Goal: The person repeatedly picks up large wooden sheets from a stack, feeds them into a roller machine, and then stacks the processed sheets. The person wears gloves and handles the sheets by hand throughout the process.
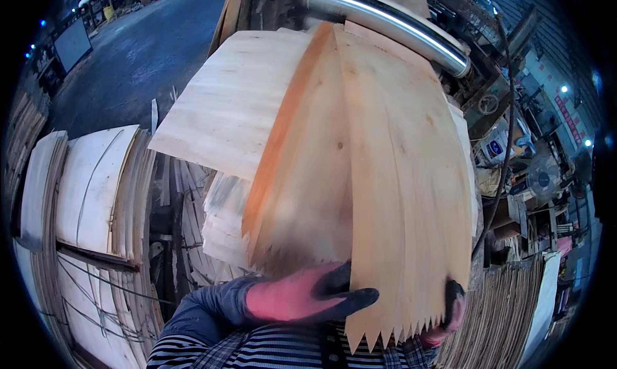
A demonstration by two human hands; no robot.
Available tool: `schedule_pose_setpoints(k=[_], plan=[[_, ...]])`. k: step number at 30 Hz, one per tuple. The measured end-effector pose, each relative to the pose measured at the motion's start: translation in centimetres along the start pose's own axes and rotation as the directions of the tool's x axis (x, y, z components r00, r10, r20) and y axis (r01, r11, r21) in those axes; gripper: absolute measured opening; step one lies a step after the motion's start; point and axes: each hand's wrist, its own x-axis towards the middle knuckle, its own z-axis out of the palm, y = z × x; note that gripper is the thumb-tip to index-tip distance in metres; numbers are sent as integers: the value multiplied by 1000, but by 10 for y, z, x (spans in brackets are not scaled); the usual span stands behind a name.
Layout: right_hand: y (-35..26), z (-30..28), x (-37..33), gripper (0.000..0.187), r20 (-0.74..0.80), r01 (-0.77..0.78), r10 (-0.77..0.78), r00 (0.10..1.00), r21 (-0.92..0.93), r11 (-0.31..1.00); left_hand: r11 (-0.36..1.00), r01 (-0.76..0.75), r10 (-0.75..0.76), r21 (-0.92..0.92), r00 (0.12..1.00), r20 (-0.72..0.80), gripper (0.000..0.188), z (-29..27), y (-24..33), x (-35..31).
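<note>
Two grips showed in my head view: left hand (312,294) and right hand (452,310) both grasped the toothed veneer sheet (408,189) by opposite edges, near its jagged end. Its long axis ran away from them toward the steel roller (389,27), which blocked beyond. Orange-edged veneer (308,157) and white veneer (222,102) lay leftward.

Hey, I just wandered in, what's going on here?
A person is handling a thin tan wood sheet with a jagged near edge. The gloved left hand pinches its left edge near the bottom; the gloved right hand is at its right edge, partly hidden. The sheet's far end lies close to a shiny metal roller. Paler sheets lie to its left.
</note>
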Motion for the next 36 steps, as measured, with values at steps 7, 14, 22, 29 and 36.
schedule_pose_setpoints(k=[7, 14, 22, 29, 36], plan=[[-11, -4, 56, 47, 22, 158, -157, 987, -182, 970, 866, 64, 188, 495, 877, -443, 64, -66, -160, 8], [0, 108, 151, 51, 261, 275, -238, 935, -116, 954, 588, 441, 218, 678, 721, -658, 73, -58, -171, 21], [65, 267, 224, 47, 323, 274, -218, 921, -139, 952, 644, 442, 142, 625, 733, -665, 71, -74, -166, 22], [35, 285, 214, 42, 342, 84, -71, 937, -23, 996, 905, 316, -10, 285, 686, -728, 52, -101, -157, 10], [10, 182, 93, 60, 594, 129, -139, 792, 60, 990, 995, 44, 34, 94, 722, -691, 49, -98, -152, 2]])
